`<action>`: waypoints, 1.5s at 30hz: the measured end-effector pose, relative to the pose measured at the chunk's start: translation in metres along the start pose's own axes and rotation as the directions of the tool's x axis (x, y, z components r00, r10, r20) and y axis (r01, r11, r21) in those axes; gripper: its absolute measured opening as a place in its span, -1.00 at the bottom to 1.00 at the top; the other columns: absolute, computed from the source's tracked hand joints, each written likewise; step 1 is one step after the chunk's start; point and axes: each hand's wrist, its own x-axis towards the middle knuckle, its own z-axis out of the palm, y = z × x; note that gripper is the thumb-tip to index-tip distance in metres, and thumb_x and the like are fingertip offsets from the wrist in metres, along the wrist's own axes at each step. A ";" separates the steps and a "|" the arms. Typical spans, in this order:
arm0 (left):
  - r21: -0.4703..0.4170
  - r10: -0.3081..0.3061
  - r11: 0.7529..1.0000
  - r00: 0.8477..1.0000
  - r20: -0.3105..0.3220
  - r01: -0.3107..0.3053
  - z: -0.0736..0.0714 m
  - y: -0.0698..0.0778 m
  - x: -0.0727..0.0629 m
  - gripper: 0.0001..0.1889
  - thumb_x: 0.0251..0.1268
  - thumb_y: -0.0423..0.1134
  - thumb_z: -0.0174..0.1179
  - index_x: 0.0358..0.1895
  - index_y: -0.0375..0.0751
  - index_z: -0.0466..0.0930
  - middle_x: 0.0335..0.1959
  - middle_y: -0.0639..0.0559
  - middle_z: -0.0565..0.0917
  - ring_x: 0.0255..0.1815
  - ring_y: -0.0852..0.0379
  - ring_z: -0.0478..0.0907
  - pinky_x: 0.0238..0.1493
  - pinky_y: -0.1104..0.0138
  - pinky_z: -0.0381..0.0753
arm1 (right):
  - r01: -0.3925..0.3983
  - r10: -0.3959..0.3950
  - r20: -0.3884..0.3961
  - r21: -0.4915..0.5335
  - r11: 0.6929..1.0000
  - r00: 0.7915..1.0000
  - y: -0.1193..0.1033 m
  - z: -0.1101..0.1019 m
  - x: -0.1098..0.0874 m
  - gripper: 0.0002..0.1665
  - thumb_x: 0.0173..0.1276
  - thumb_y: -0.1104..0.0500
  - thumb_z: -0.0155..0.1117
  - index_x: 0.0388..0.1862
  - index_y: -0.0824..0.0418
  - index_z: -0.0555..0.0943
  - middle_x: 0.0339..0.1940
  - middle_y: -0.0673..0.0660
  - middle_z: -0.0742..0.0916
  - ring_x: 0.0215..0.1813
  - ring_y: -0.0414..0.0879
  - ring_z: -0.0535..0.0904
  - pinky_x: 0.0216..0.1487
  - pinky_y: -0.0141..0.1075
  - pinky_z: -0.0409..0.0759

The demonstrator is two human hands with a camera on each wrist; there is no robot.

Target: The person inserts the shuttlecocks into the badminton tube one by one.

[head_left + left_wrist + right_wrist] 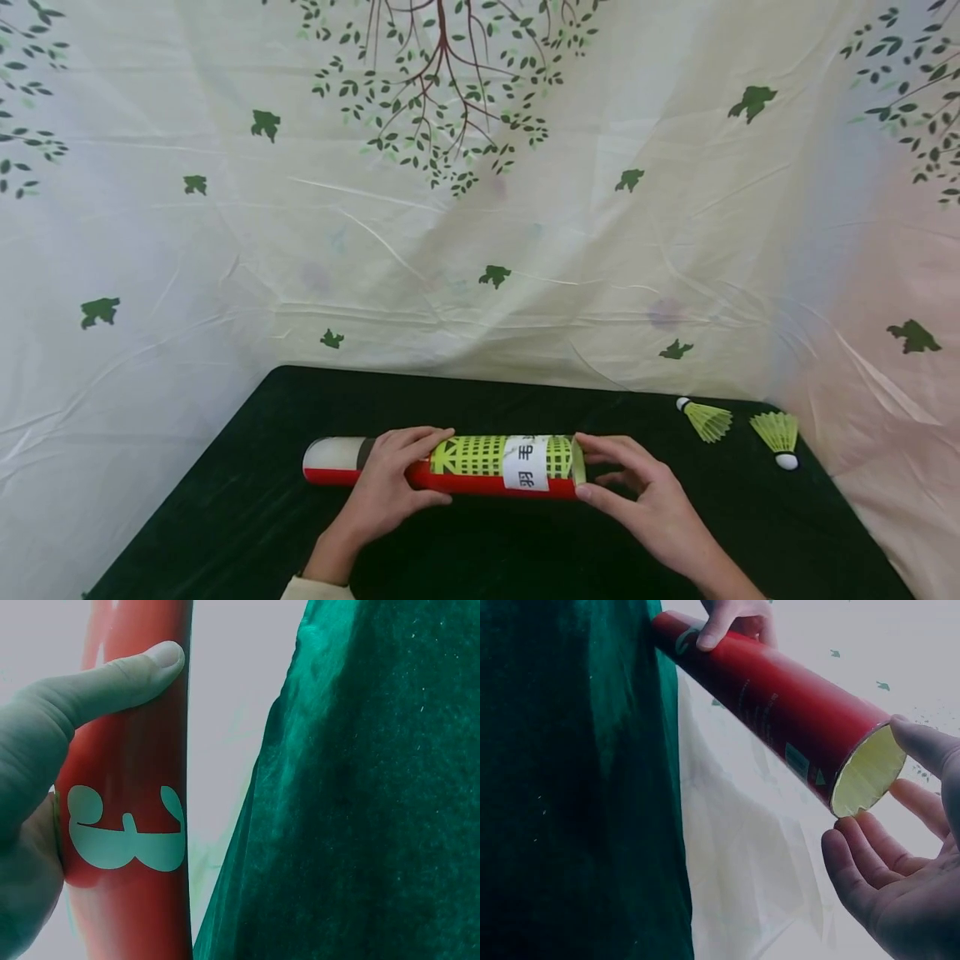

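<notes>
A red shuttlecock tube [480, 482] with a yellow-green grid pattern and a white label lies sideways in front of me, over the dark green cloth. My left hand [392, 471] grips it left of its middle, thumb along the near side. In the left wrist view that thumb presses on the red wall above a pale printed figure. At the tube's right end, my right hand [648, 492] spans the rim, thumb on one side and fingertips on the other. The right wrist view shows pale yellow inside that round end [868, 772].
Two yellow shuttlecocks lie at the back right of the table: one [708, 422] with its white cork to the left, the other [776, 432] with its cork toward me. A pale curtain [450, 333] with leaf prints hangs behind the green-covered table [247, 517].
</notes>
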 end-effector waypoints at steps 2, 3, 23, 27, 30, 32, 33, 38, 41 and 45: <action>0.006 0.000 1.000 1.000 0.006 0.000 0.000 0.000 -0.001 -0.08 -0.18 -0.10 0.63 0.36 0.56 0.41 0.30 0.25 0.49 0.26 0.12 0.35 0.38 -0.15 0.18 | -0.002 0.002 0.006 0.006 1.000 1.000 0.003 -0.001 0.000 -0.35 0.28 0.09 0.47 0.35 -0.07 0.53 0.25 0.08 0.55 0.19 0.08 0.54 0.06 -0.20 0.62; 0.008 -0.001 1.000 1.000 0.009 0.001 0.000 -0.001 -0.001 -0.08 -0.18 -0.09 0.63 0.36 0.56 0.40 0.30 0.25 0.49 0.26 0.12 0.35 0.39 -0.15 0.18 | -0.005 0.005 0.008 0.014 1.000 1.000 0.005 -0.001 0.000 -0.35 0.27 0.10 0.47 0.35 -0.07 0.52 0.25 0.08 0.55 0.19 0.09 0.55 0.06 -0.19 0.62; 0.023 0.002 1.000 1.000 0.016 -0.003 -0.002 -0.001 -0.001 -0.08 -0.18 -0.07 0.63 0.35 0.58 0.39 0.28 0.27 0.49 0.25 0.14 0.35 0.35 -0.10 0.23 | -0.188 0.144 -0.268 -0.143 0.972 0.952 0.077 -0.073 0.013 -0.23 0.41 -0.16 0.30 0.46 0.16 0.39 0.38 0.18 0.51 0.12 -0.35 0.52 -0.04 -0.53 0.51; 0.017 0.002 1.000 1.000 0.017 -0.002 -0.002 -0.001 -0.001 -0.08 -0.17 -0.08 0.63 0.35 0.59 0.39 0.28 0.28 0.49 0.25 0.14 0.34 0.35 -0.09 0.23 | -0.277 0.213 -0.333 -0.158 0.948 0.919 0.095 -0.091 0.015 -0.14 0.39 -0.25 0.27 0.50 0.18 0.34 0.41 0.22 0.47 0.18 -0.21 0.49 -0.13 -0.55 0.48; 0.013 0.001 1.000 1.000 0.017 -0.002 -0.002 -0.001 -0.001 -0.08 -0.17 -0.08 0.63 0.34 0.60 0.39 0.28 0.29 0.49 0.25 0.13 0.34 0.34 -0.09 0.24 | -0.311 0.230 -0.396 -0.152 0.938 0.889 0.107 -0.102 0.017 -0.13 0.38 -0.25 0.28 0.48 0.21 0.35 0.40 0.26 0.47 0.20 -0.08 0.49 -0.19 -0.58 0.47; 0.012 0.000 1.000 1.000 0.017 0.000 -0.002 -0.001 -0.001 -0.08 -0.17 -0.08 0.63 0.34 0.61 0.39 0.27 0.29 0.49 0.24 0.12 0.34 0.34 -0.09 0.24 | -0.317 0.223 -0.448 -0.146 0.937 0.866 0.115 -0.107 0.019 -0.15 0.38 -0.22 0.30 0.45 0.25 0.38 0.38 0.27 0.48 0.20 -0.01 0.48 -0.22 -0.61 0.47; 0.013 -0.001 1.000 1.000 0.017 0.000 -0.002 -0.001 -0.001 -0.08 -0.17 -0.09 0.63 0.34 0.62 0.39 0.27 0.29 0.49 0.24 0.12 0.34 0.33 -0.09 0.24 | -0.318 0.220 -0.469 -0.140 0.938 0.855 0.118 -0.110 0.020 -0.16 0.37 -0.21 0.31 0.44 0.26 0.38 0.37 0.28 0.48 0.21 0.03 0.48 -0.23 -0.61 0.46; 0.020 -0.002 1.000 1.000 0.014 0.002 -0.001 -0.001 0.000 -0.08 -0.17 -0.08 0.63 0.34 0.63 0.38 0.27 0.30 0.49 0.24 0.13 0.34 0.33 -0.09 0.24 | -0.350 0.240 -0.535 -0.112 0.930 0.810 0.132 -0.124 0.027 -0.13 0.39 -0.18 0.31 0.47 0.29 0.33 0.40 0.34 0.42 0.31 0.23 0.38 -0.22 -0.48 0.45; 0.022 -0.005 1.000 1.000 0.014 0.004 -0.001 -0.002 0.001 -0.07 -0.18 -0.08 0.63 0.34 0.63 0.38 0.28 0.29 0.49 0.25 0.13 0.34 0.33 -0.10 0.25 | -0.369 0.260 -0.542 -0.102 0.924 0.800 0.139 -0.131 0.031 -0.09 0.40 -0.16 0.31 0.53 0.28 0.24 0.45 0.40 0.35 0.38 0.30 0.30 -0.12 -0.27 0.45; 0.024 -0.007 1.000 1.000 0.011 0.007 -0.001 -0.001 0.001 -0.08 -0.18 -0.08 0.63 0.34 0.63 0.38 0.28 0.28 0.49 0.25 0.11 0.34 0.33 -0.10 0.26 | -0.368 0.254 -0.531 -0.117 0.923 0.808 0.146 -0.137 0.036 -0.04 0.40 -0.13 0.33 0.56 0.29 0.17 0.47 0.47 0.29 0.40 0.36 0.25 0.01 -0.04 0.44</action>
